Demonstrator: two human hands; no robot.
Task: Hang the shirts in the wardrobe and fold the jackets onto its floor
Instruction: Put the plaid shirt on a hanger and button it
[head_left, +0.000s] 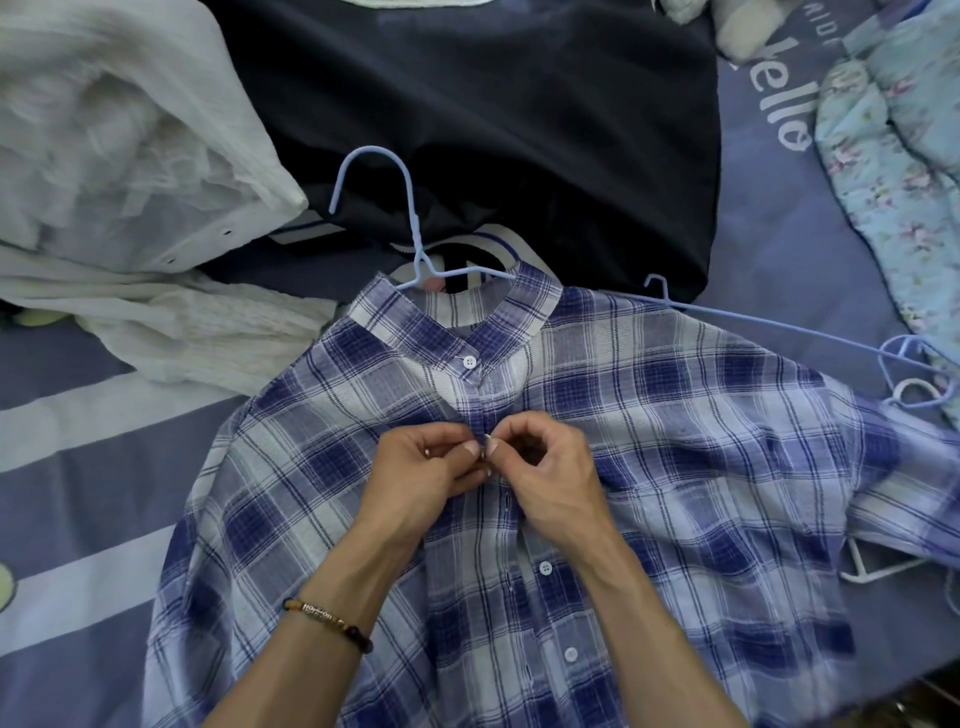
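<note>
- Plaid shirt (649, 467): flat on bed, collar far, hem near; placket runs near-far down centre, between both wrists
- Blue hanger (410, 218): already inside collar, hook pointing far, lying over dark jacket (519, 130)
- L hand (431, 467): fingers curled, pinching left placket edge at 2nd button position, just below the done-up collar button
- R hand (540, 467): fingers curled, pinching right placket edge, thumb tips of both nearly touching
- Button itself: hidden betw. fingertips, can't tell if through
- Next buttons lie nearer along same axis; both hands equally close
- White shirt (104, 182): far left, unhung
- Spare hangers (914, 374): right, partly under the sleeve
</note>
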